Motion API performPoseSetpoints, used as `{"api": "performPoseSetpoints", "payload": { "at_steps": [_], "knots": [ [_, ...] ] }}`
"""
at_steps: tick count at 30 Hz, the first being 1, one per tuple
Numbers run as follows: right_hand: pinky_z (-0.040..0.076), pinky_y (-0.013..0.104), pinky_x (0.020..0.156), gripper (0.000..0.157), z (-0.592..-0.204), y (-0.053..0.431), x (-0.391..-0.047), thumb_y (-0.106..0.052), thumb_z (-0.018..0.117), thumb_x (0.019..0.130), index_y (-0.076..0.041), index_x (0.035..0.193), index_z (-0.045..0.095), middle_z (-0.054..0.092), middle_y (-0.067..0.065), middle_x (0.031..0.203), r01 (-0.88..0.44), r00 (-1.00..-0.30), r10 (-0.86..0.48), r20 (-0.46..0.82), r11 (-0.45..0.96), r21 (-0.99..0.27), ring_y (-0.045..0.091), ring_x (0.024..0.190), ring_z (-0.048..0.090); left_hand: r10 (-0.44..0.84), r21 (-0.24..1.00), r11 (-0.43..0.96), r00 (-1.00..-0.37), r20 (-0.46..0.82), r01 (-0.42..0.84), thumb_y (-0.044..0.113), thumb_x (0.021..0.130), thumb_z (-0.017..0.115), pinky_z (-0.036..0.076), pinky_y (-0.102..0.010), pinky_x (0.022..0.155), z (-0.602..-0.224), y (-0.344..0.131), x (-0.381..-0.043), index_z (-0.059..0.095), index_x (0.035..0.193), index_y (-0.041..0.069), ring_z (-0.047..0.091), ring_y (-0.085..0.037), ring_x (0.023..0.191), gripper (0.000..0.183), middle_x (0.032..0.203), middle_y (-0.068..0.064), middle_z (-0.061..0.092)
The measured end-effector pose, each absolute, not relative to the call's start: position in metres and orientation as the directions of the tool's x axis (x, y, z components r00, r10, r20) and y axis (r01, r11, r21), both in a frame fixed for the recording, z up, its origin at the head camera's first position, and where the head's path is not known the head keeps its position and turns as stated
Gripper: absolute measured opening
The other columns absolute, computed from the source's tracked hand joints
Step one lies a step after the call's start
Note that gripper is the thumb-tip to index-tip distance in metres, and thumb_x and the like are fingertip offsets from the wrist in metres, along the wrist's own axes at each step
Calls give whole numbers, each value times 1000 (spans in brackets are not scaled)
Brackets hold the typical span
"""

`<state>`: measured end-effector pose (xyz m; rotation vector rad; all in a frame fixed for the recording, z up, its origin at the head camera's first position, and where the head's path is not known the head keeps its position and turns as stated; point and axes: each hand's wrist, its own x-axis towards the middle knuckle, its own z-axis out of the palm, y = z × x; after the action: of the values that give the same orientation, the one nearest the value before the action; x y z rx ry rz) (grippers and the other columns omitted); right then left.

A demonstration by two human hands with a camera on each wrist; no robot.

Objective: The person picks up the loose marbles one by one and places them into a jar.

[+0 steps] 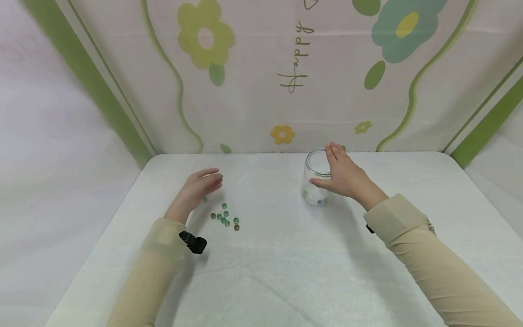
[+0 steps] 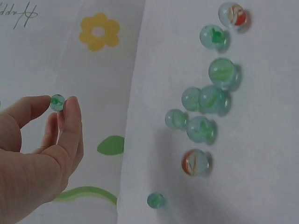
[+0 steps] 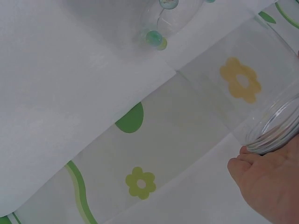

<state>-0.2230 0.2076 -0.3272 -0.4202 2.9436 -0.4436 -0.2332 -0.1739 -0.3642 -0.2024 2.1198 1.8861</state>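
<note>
My left hand [image 1: 201, 185] is raised over the left part of the table. Between its thumb and fingertips it pinches a green glass marble [image 2: 57, 102]. Below and nearer to me lies a loose group of glass marbles [image 2: 222, 73], mostly green, with two [image 2: 195, 162] showing orange-red swirls. At the right stands a clear glass jar [image 1: 308, 184], upright and without a lid. My right hand [image 1: 347, 176] holds it by the rim, thumb at the front and fingers towards the far side. Several marbles [image 3: 154, 38] lie at the bottom of the jar.
A white cloth covers the table [image 1: 265, 272]. Right behind the jar, at the table's far edge, hangs a pale curtain [image 1: 253, 100] printed with flowers and lettering. More white fabric [image 1: 61, 159] hangs on the left side. Both sleeves carry dark wrist devices [image 1: 194, 242].
</note>
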Motion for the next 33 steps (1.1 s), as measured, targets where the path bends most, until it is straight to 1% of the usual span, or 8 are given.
{"api": "performPoseSetpoints", "payload": {
  "at_steps": [2, 5, 7, 11, 18, 25, 27, 33],
  "knots": [
    [13, 58, 120, 102, -327, 207, -223, -50, 58, 89, 9, 150, 1, -3, 26, 159, -252, -952, -292, -92, 918, -306, 42, 147, 0, 100, 953, 90, -949, -297, -289, 12, 99, 50, 53, -10, 87, -361, -167, -233, 30, 147, -3, 60, 0, 94, 54, 113, -3, 53],
    [13, 58, 120, 102, -327, 207, -223, -51, 58, 89, 8, 150, 1, -3, 26, 159, -252, -952, -292, -95, 919, -305, 42, 147, -1, 118, 959, 27, -952, -283, -282, 9, 98, 50, 53, -11, 88, -358, -157, -235, 30, 146, -4, 61, -1, 91, 53, 108, -1, 53],
    [13, 58, 120, 102, -328, 207, -223, -51, 58, 89, 9, 150, 1, -3, 26, 159, -254, -951, -294, -94, 918, -304, 41, 147, -1, 127, 961, 2, -953, -274, -276, 7, 98, 49, 53, -11, 88, -355, -150, -235, 31, 146, -4, 60, -3, 93, 52, 106, 0, 53],
    [13, 58, 120, 102, -328, 206, -223, -51, 58, 89, 9, 149, 2, -3, 26, 159, -256, -951, -295, -91, 918, -303, 41, 147, 0, 142, 962, -21, -953, -267, -273, 8, 99, 48, 53, -12, 89, -347, -135, -236, 32, 146, -2, 59, -7, 99, 50, 108, -1, 52],
    [12, 58, 120, 102, -326, 207, -223, -50, 59, 89, 9, 150, 2, -2, 27, 158, -257, -951, -296, -88, 917, -304, 42, 147, -1, 154, 958, -58, -951, -268, -279, 8, 98, 50, 55, -14, 86, -336, -99, -243, 39, 142, 1, 60, -8, 95, 46, 103, -2, 54],
    [11, 58, 120, 102, -327, 207, -223, -50, 59, 89, 9, 149, 1, -3, 27, 158, -252, -951, -294, -95, 917, -309, 42, 147, -3, 204, 955, -47, -939, -277, -292, 7, 96, 55, 50, -27, 102, -329, -57, -245, 44, 138, 2, 55, -22, 116, 44, 110, -5, 54],
    [10, 58, 120, 102, -327, 207, -223, -50, 59, 89, 9, 149, 1, -2, 27, 158, -253, -951, -294, -94, 917, -310, 42, 147, -3, 212, 954, -49, -937, -279, -295, 6, 96, 55, 49, -30, 104, -328, -47, -244, 47, 136, 1, 55, -22, 115, 41, 112, -6, 55],
    [12, 58, 120, 103, -327, 207, -224, -52, 58, 89, 8, 150, 1, -2, 27, 158, -244, -954, -285, -98, 921, -304, 42, 147, -2, 234, 956, -45, -934, -271, -289, 5, 95, 57, 50, -31, 104, -327, -20, -241, 51, 132, 1, 58, -15, 100, 37, 120, -11, 58]
  ]
}}
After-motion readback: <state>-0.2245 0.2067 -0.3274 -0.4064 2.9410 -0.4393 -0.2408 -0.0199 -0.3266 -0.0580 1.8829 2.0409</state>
